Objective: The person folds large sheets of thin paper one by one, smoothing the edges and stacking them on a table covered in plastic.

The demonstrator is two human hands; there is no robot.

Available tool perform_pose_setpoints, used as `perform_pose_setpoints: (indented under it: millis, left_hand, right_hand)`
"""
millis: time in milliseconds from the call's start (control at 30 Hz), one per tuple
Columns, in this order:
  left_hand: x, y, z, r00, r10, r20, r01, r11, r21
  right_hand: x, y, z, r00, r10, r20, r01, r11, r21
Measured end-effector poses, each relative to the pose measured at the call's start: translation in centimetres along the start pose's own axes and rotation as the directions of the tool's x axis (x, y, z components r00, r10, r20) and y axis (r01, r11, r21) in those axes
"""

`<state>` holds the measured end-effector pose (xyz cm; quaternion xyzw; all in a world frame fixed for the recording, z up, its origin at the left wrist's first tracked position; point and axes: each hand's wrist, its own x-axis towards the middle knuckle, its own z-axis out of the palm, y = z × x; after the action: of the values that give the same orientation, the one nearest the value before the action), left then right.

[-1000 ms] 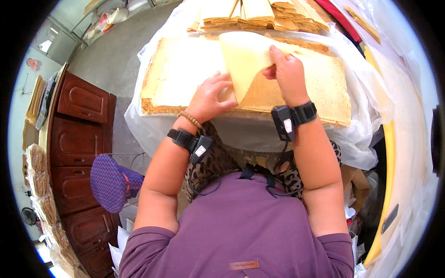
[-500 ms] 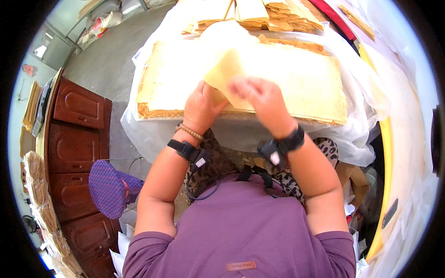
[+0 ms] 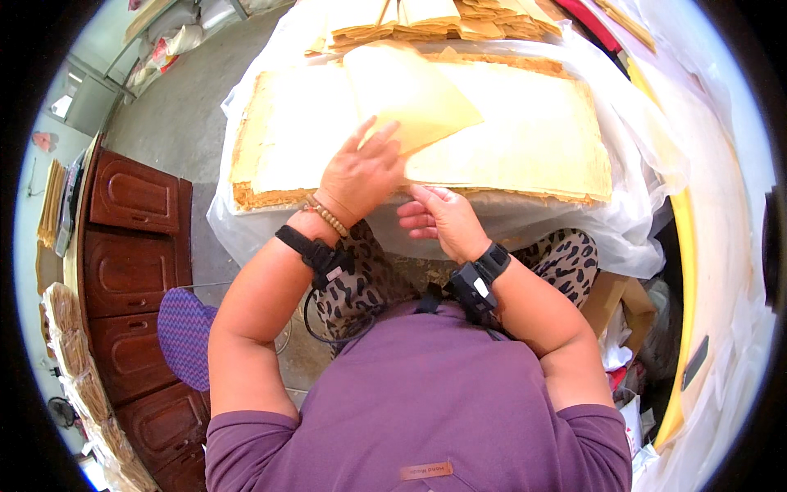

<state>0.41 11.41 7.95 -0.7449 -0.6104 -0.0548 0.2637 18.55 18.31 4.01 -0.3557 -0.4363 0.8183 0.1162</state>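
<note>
A wide stack of cream-yellow paper sheets (image 3: 525, 139) with rough brown edges lies in front of me. On it a single sheet of paper (image 3: 418, 94) is lifted or folded over at an angle, its surface partly washed out by bright light. My left hand (image 3: 361, 174) rests over the lower left of that sheet, fingers spread and stretched forward. At the stack's near edge, my right hand (image 3: 447, 220) pinches a paper edge between thumb and forefinger, its other fingers loosely curled. Whether that edge belongs to the folded sheet I cannot tell.
More folded yellow paper bundles (image 3: 434, 18) lie at the table's far side. Clear plastic sheeting (image 3: 643, 164) covers the table and hangs over its edge. A red-brown cabinet (image 3: 135, 271) stands at left, near a purple patterned padded object (image 3: 184, 338). A cardboard box (image 3: 619, 307) sits low at right.
My left hand has opened out over the sheet. My right hand has come down and nearer to the stack's front edge. The raised sheet now lies flatter, pointing right.
</note>
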Motion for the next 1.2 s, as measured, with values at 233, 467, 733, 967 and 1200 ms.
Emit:
perform_pose_setpoints:
  millis: [233,467,733,967,1200]
  left_hand:
    - [0.6,-1.0,1.1,0.991,-0.125,0.058,0.135,0.961,-0.240]
    - [0.7,-1.0,0.9,0.985,-0.169,0.047,0.174,0.920,-0.350]
    - [1.8,-1.6,1.2,0.987,-0.103,0.124,0.134,0.951,-0.278]
    - [2.0,-1.1,1.2,0.995,-0.096,0.015,0.096,0.943,-0.320]
    - [3.2,0.1,1.5,0.999,-0.011,0.041,0.018,0.986,-0.166]
  right_hand:
    - [0.7,0.2,0.3,0.999,-0.033,-0.038,0.034,0.999,0.029]
    - [0.4,-0.8,1.0,0.997,-0.006,-0.073,0.016,0.992,0.125]
    - [0.8,-0.2,0.8,0.993,0.025,-0.116,-0.015,0.996,0.088]
    - [1.2,-0.3,0.7,0.992,0.070,-0.109,-0.058,0.993,0.107]
    - [1.7,0.3,0.4,0.991,0.017,-0.132,-0.014,0.999,0.029]
